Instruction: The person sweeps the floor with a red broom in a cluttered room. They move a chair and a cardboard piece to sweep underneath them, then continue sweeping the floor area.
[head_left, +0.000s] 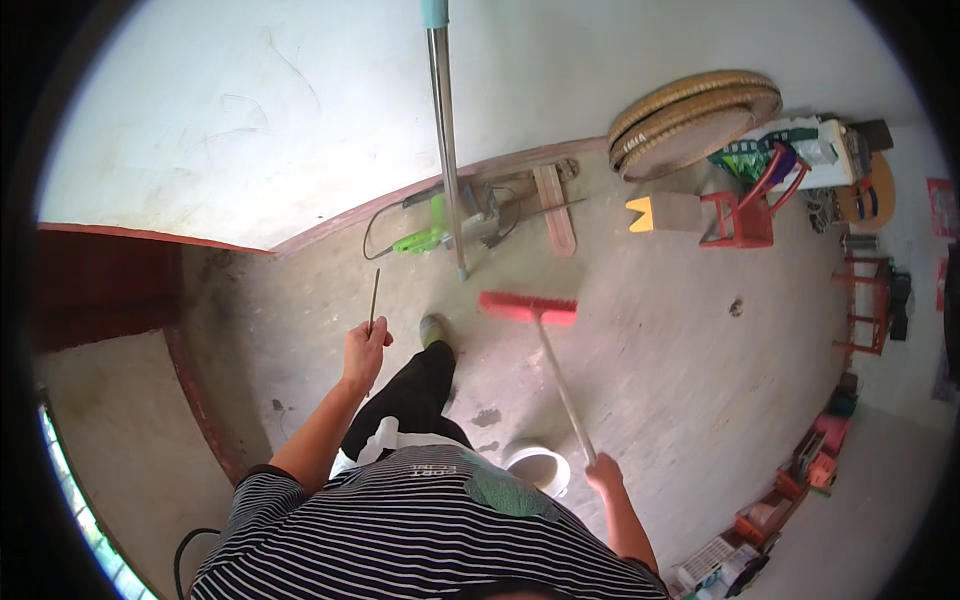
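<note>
My left hand (365, 352) is closed around a thin dark rod (375, 292), which sticks up past my fingers. On the other side, my right hand (604, 474) grips the pale handle (561, 375) of a push broom. Its red bristled head (529, 307) is out in front of me; I cannot tell whether it touches the concrete floor (660, 345). A white bucket (564, 471) with murky liquid stands by my right side, partly hidden by my striped shirt. Small wet patches (487, 417) lie beside it.
A steel pole (442, 97) rises ahead. Near the wall lie a green power tool (420, 238) and a wooden board (553, 210). Round woven trays (694, 124) lean at the back. A red chair (739, 221) and a stool (866, 304) stand right; a doorway (105, 289) is left.
</note>
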